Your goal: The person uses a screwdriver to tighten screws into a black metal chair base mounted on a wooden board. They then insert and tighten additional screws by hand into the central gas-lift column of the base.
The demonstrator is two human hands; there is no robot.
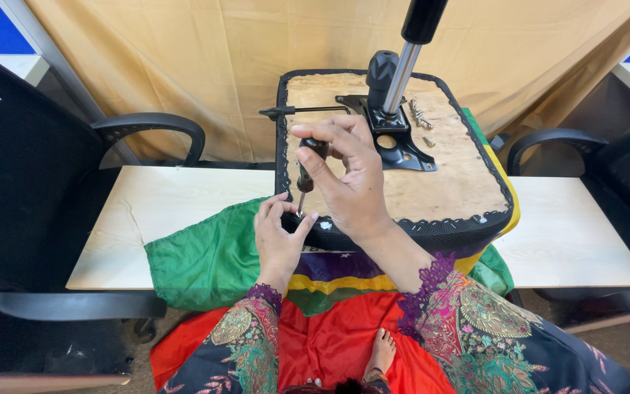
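Nearest to me, at the bottom of the view, I see my own patterned sleeves with purple lace cuffs, a bare foot and red cloth spread on the floor. Just beyond that, a green cloth with yellow and purple bands drapes over the front edge of the pale wooden bench.

My left hand sits at the near rim of the upturned chair seat, its fingers pressed together in a pinch around the tip of the screwdriver, and perhaps a small screw there, though it is too small for me to tell. My right hand is above it, fingers wrapped around the dark handle, holding the tool nearly upright with its tip down at the seat's black fabric edge.

I judge the step in hand to be seating the tip at a fastening point on the seat's rim. The next move, as I read it, calls for keeping the shaft steady and square while the right hand twists, with the left guiding the tip so it does not slip off.

Farther back on the bare wooden underside are the black metal mounting plate, the chrome gas cylinder rising from it, a lever rod pointing left, and some loose screws just beside the plate. Black mesh chairs flank the bench, and a tan curtain hangs behind.
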